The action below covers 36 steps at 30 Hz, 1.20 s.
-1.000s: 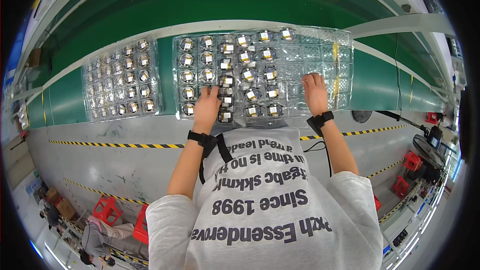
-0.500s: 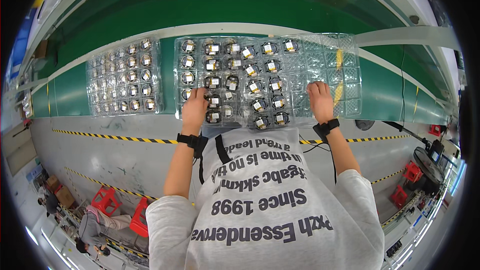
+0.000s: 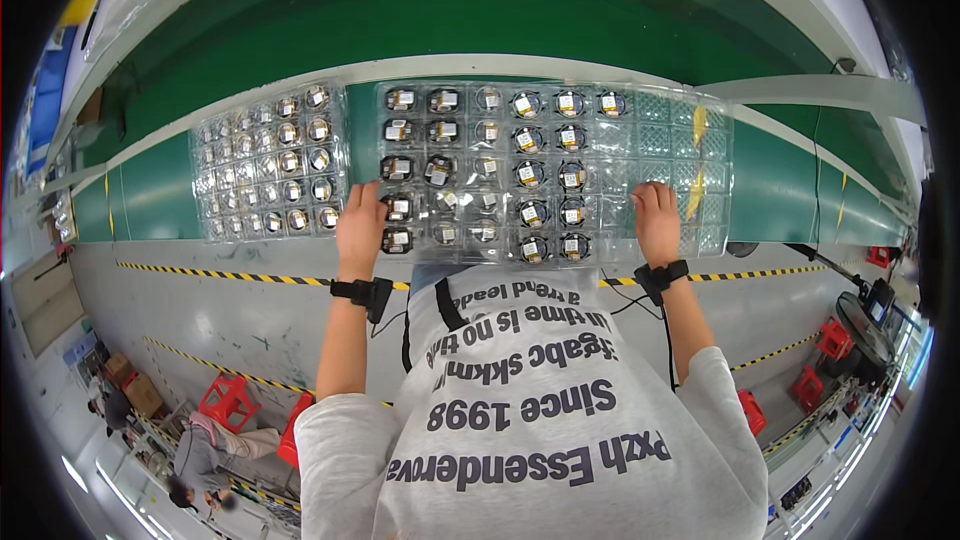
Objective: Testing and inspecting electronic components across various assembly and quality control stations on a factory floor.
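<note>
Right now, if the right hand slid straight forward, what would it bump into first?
Probably nothing solid: the right hand already rests on the clear tray, and the pockets ahead of its fingers look empty.

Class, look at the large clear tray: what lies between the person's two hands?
In the head view, between the left hand and right hand lie tray pockets holding small round parts.

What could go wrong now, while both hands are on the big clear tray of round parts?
The clear tray looks thin, and the left hand and right hand touch only its near edge, so it might flex and shake the round parts loose. It also lies close to the smaller tray and could bump it.
</note>
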Each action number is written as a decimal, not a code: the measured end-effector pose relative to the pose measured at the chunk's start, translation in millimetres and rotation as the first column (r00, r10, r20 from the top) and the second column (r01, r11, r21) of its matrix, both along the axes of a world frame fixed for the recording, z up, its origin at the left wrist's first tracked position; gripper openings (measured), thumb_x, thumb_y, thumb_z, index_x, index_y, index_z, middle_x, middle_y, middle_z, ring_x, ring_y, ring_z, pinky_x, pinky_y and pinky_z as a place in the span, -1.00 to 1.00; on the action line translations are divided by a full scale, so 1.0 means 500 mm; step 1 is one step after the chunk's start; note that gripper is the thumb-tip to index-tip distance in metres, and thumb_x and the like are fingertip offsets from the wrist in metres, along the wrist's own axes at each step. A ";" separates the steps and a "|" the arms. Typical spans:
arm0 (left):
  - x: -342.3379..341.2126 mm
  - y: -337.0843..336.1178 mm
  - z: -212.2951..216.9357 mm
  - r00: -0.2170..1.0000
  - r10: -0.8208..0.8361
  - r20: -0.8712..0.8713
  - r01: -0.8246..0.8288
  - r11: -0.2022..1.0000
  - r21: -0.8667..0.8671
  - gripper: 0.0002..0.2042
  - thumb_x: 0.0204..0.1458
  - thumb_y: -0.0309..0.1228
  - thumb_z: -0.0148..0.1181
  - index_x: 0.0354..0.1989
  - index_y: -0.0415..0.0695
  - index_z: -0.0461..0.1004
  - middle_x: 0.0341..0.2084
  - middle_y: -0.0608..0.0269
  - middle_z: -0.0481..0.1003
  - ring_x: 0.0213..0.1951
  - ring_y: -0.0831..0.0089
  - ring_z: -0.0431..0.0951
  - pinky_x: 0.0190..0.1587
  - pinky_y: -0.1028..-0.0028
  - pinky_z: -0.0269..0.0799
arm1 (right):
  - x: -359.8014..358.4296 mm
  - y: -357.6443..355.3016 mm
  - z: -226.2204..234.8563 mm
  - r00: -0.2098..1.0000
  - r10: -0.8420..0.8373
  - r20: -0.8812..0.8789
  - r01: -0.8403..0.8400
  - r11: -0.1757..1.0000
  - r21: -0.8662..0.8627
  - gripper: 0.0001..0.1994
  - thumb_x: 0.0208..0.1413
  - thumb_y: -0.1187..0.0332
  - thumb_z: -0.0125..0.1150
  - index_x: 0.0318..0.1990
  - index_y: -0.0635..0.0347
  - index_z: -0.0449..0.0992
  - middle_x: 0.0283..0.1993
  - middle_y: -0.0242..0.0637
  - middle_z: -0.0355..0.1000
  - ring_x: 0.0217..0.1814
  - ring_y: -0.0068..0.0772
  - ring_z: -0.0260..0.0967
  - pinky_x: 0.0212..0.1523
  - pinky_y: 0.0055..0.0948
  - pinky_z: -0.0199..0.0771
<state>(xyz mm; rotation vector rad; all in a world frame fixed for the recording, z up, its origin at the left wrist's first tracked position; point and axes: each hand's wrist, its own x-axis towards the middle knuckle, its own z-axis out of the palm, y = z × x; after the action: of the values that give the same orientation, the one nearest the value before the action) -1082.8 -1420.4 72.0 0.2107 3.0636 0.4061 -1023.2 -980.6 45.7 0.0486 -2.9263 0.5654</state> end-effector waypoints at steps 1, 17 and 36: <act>-0.004 -0.022 0.001 1.000 0.006 -0.024 -0.006 1.000 -0.010 -0.70 -0.11 -0.53 0.08 -0.14 -0.03 0.34 -0.39 0.17 0.38 -0.40 0.12 0.46 -0.44 0.22 0.38 | 0.003 -0.005 -0.003 1.000 -0.017 0.012 0.017 1.000 0.005 -0.88 -0.03 0.48 0.12 -0.31 0.11 0.36 -0.24 -0.25 0.31 -0.20 -0.13 0.26 -0.26 -0.26 0.37; -0.067 -0.426 -0.009 0.984 0.153 -0.091 -0.156 0.987 -0.024 -0.74 -0.09 -0.57 0.03 -0.17 -0.09 0.37 -0.36 0.15 0.41 -0.43 0.11 0.45 -0.39 0.25 0.37 | 0.043 -0.073 -0.079 0.955 -0.265 0.134 0.256 0.963 0.079 -0.88 0.02 0.46 0.07 -0.27 0.14 0.34 -0.24 -0.17 0.30 -0.17 -0.04 0.25 -0.22 -0.17 0.31; -0.249 -0.420 -0.063 0.948 0.119 -0.296 -0.139 0.989 -0.048 -0.61 -0.18 -0.57 0.07 -0.07 -0.19 0.32 -0.10 0.11 0.40 -0.07 0.09 0.36 -0.04 0.21 0.24 | 0.055 -0.082 -0.172 0.893 -0.384 0.236 0.326 0.912 0.250 -0.89 0.05 0.40 0.04 -0.25 0.10 0.34 -0.22 -0.20 0.30 -0.14 -0.05 0.26 -0.20 -0.16 0.33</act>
<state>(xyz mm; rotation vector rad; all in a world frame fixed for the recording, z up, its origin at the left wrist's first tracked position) -1207.5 -1630.2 40.7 0.0722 3.3898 0.2978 -995.6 -1021.4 -40.5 -0.5829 -3.1356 0.2245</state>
